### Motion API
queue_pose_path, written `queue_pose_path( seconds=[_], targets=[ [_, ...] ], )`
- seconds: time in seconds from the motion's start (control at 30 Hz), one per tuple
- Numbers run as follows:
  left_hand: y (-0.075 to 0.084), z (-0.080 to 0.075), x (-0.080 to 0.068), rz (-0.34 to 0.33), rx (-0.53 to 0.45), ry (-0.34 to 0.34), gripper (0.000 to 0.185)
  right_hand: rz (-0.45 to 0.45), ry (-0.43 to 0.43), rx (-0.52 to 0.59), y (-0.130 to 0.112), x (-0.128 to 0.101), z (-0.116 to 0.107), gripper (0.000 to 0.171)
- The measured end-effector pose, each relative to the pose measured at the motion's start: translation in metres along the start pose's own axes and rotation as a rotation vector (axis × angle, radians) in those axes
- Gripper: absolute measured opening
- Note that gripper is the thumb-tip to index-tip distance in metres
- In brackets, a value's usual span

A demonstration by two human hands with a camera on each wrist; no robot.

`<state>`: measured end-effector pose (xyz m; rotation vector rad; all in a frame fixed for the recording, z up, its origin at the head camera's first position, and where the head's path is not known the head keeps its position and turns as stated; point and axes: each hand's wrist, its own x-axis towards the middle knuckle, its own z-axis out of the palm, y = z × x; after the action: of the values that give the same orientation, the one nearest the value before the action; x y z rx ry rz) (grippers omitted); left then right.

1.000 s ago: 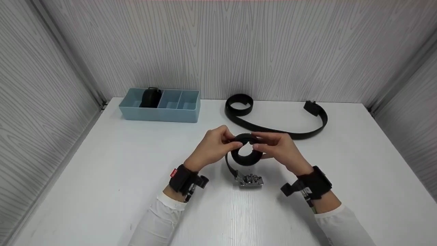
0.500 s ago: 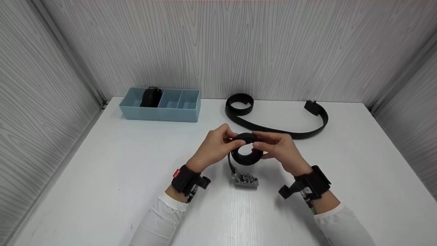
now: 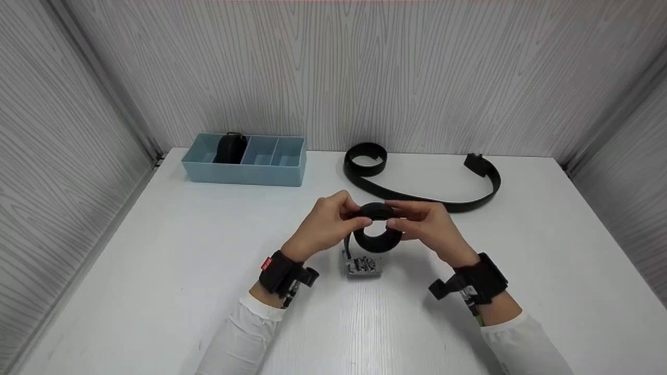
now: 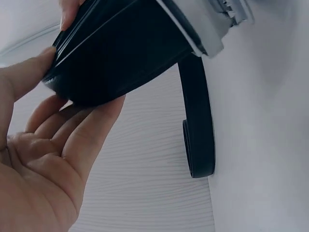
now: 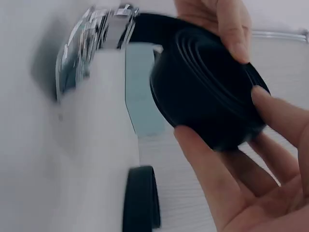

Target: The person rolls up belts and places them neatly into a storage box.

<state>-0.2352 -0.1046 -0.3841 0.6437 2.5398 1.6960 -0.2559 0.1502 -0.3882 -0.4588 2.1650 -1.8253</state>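
Both hands hold a black belt rolled into a tight coil [image 3: 377,233] just above the white table [image 3: 156,271]. My left hand [image 3: 333,224] grips the coil's left side, thumb on top and fingers underneath [image 4: 91,125]. My right hand [image 3: 419,225] pinches its right side, fingers curled round the rim [image 5: 241,43]. The coil [image 5: 207,106] fills both wrist views [image 4: 120,53]. A short free tail hangs from it to a silver buckle [image 3: 363,265] that lies on the table below the coil.
A second black belt [image 3: 417,182] lies partly unrolled behind the hands, curled at its left end. A light blue divided tray [image 3: 245,172] stands at the back left with a rolled black belt [image 3: 229,148] in its left compartment. Grey walls enclose the table.
The buckle has slid left and closer to the coil as the free tail got shorter. Both hands stay in place on the coil.
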Motion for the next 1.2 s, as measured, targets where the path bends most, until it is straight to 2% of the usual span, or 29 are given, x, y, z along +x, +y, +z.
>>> queue_pose_path(
  seconds=[0.13,0.23,0.37,0.57,0.73,0.9,1.07,1.2],
  targets=[
    [0.002,0.000,-0.002,0.001,0.051,-0.085,0.022,-0.003,-0.081,-0.146,-0.003,-0.001,0.000,0.047],
    [0.003,0.001,-0.003,-0.005,0.064,-0.103,0.022,0.006,-0.097,-0.167,-0.004,-0.002,0.000,0.047],
    [0.001,0.002,-0.001,0.000,0.048,-0.063,0.023,0.016,-0.057,-0.059,-0.002,-0.001,0.001,0.048],
    [0.000,0.004,0.002,0.009,-0.037,0.037,0.027,0.000,0.065,0.107,0.002,0.001,0.002,0.048],
    [0.000,0.005,0.002,0.020,-0.063,0.064,0.026,0.002,0.088,0.168,0.004,0.002,0.001,0.048],
    [0.001,0.002,0.001,0.049,-0.042,0.040,0.023,-0.010,0.045,0.084,0.002,0.001,-0.001,0.049],
    [0.006,-0.003,-0.002,0.083,0.024,-0.043,0.021,-0.042,-0.042,-0.068,-0.005,-0.003,-0.001,0.048],
    [0.008,-0.003,-0.002,0.076,0.069,-0.086,0.022,-0.067,-0.070,-0.155,-0.007,-0.004,0.001,0.048]
  ],
)
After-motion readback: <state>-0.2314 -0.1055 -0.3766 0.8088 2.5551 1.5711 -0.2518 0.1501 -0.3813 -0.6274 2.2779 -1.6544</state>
